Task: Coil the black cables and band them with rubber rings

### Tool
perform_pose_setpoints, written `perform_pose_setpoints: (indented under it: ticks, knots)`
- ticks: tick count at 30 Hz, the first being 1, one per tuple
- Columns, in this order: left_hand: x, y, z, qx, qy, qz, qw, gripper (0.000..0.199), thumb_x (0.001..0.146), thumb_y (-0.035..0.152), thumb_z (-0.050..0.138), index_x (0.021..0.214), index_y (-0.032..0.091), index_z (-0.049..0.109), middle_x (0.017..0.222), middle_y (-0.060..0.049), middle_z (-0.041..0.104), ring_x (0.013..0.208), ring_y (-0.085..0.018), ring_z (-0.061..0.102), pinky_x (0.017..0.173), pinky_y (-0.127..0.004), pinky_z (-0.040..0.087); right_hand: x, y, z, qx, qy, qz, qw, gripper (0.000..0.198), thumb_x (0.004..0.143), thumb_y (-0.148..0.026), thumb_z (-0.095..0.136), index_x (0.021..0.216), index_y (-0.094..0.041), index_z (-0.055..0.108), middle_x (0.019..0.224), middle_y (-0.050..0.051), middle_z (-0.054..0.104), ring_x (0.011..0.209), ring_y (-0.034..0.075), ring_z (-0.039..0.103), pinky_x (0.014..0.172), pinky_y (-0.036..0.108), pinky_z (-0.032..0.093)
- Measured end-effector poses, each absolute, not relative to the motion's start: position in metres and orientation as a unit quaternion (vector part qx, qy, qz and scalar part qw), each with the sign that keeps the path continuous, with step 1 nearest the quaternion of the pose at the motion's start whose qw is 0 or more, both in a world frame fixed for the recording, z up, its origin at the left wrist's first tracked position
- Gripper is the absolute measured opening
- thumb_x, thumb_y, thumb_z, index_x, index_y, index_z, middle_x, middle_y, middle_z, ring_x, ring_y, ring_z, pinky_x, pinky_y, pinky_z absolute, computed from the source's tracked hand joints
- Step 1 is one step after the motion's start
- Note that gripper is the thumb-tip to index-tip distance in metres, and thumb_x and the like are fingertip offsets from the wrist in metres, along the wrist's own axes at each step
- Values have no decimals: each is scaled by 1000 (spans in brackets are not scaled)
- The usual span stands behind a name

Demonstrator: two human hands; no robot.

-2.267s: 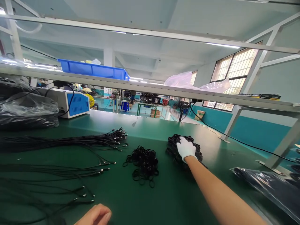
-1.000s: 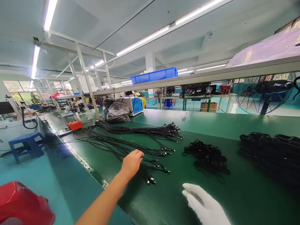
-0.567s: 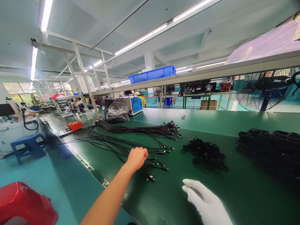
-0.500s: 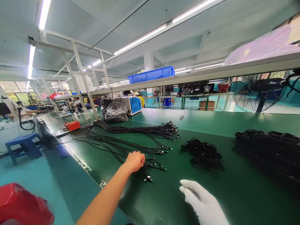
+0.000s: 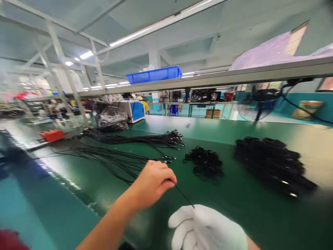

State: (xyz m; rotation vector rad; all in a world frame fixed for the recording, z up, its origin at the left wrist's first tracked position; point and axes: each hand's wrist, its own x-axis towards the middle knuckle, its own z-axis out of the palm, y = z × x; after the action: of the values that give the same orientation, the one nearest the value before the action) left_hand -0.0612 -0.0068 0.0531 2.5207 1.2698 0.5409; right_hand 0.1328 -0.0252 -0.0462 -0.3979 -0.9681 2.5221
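Bare and closed, my left hand (image 5: 154, 182) grips a thin black cable (image 5: 183, 195) above the green tabletop. That cable runs from its fingertips to my right hand (image 5: 203, 225), which wears a white glove. The gloved thumb and forefinger pinch it, with the other fingers curled in. Its end inside the glove is hidden. Behind my left hand lie loose black cables (image 5: 114, 158), and past them a thicker bundle of black cables (image 5: 135, 138) with light tips. Right of the bundle sits a small pile of thin black loops (image 5: 204, 161), apart from both hands.
A large stack of coiled black cables (image 5: 270, 163) lies at the right. Toward the back left are a red box (image 5: 52, 135), a black plastic bag (image 5: 112, 118) and a blue-and-white machine (image 5: 136, 111). An overhead shelf (image 5: 203, 79) carries a blue tray (image 5: 154, 74).
My left hand has lifted from the loose cables, moving right with one. My right hand has come left and closed on that cable. The view has turned right.
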Motion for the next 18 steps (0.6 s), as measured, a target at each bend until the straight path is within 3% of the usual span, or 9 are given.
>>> perform_pose_setpoints:
  ticks: [3,11,18]
  knots:
    - [-38,-3,39,881,436,147,111,12,84,24,56,85,26,67,84,1,66,87,-19,54,96,-39,27,130,-24,-62,-92,-338,926,140,45,73,-33,55,101,1,59,82,16,68,65,16,67,54,21,49]
    - [-15,1,22,905,351,119,207,16,83,17,56,72,23,65,74,3,62,78,-15,52,89,-32,33,126,-12,-90,-91,-304,943,103,39,72,-24,40,97,-1,60,83,18,69,70,21,68,54,26,52]
    - [-12,3,22,907,324,137,233,14,82,16,60,72,24,66,76,5,64,79,-13,55,96,-31,29,122,-14,-108,-116,-336,929,105,38,70,-24,45,94,-1,63,84,16,69,68,18,67,59,24,50]
